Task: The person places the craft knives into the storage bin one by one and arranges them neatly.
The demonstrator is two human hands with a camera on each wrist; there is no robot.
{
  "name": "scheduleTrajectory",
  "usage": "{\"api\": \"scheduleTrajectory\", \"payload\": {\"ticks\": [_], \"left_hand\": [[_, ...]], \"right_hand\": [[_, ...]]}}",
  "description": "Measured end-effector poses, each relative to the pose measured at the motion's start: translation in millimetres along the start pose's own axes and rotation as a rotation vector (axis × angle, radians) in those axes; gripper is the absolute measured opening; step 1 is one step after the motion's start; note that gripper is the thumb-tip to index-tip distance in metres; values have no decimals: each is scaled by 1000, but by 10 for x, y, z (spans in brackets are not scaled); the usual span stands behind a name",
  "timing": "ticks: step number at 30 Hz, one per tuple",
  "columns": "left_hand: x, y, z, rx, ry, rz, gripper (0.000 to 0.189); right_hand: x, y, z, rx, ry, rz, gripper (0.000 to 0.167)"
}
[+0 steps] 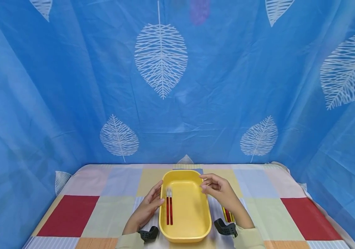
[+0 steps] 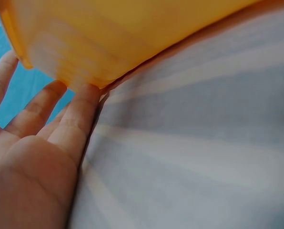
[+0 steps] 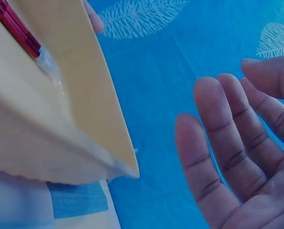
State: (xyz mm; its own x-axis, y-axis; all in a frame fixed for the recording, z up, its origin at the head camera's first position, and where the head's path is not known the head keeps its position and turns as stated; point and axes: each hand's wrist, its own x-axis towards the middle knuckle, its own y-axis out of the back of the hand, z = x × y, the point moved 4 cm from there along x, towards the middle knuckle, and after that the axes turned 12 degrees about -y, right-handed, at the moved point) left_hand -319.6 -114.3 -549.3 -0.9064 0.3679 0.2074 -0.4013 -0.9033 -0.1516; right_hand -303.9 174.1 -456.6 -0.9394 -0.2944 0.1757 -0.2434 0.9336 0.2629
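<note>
A yellow rectangular tray (image 1: 190, 221) with rounded corners stands before me. Two slim red sticks with pale tips (image 1: 169, 210), pens or brushes, lie side by side along its left inside. My left hand (image 1: 144, 212) holds the tray's left wall, thumb over the rim; in the left wrist view its fingertips (image 2: 87, 95) touch the outer wall low down. Beside the upper right rim, my right hand (image 1: 221, 190) hovers with loosely bent fingers. The right wrist view shows nothing in that hand and a gap between it and the tray (image 3: 104, 119).
Partly hidden by my right forearm, several thin yellow and red sticks (image 1: 228, 215) lie right of the tray. A patchwork cloth (image 1: 115, 211) covers the table. Blue curtains with white leaf prints (image 1: 196, 131) hang at the back and both sides. Behind the tray shows a blue patch (image 1: 200, 171).
</note>
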Motion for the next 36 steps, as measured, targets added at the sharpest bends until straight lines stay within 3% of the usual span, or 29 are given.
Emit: {"api": "scheduleTrajectory", "payload": {"ticks": [12, 21, 28, 36], "left_hand": [[6, -10, -13, 13, 31, 40, 81], [11, -20, -4, 13, 19, 23, 81], [6, -20, -4, 13, 43, 49, 80], [13, -37, 0, 35, 55, 73, 80]], "right_hand": [[-90, 271, 3, -34, 5, 83, 32], [-93, 427, 148, -59, -78, 128, 34], [-98, 506, 253, -41, -120, 143, 35], [-121, 624, 433, -38, -249, 200, 41]]}}
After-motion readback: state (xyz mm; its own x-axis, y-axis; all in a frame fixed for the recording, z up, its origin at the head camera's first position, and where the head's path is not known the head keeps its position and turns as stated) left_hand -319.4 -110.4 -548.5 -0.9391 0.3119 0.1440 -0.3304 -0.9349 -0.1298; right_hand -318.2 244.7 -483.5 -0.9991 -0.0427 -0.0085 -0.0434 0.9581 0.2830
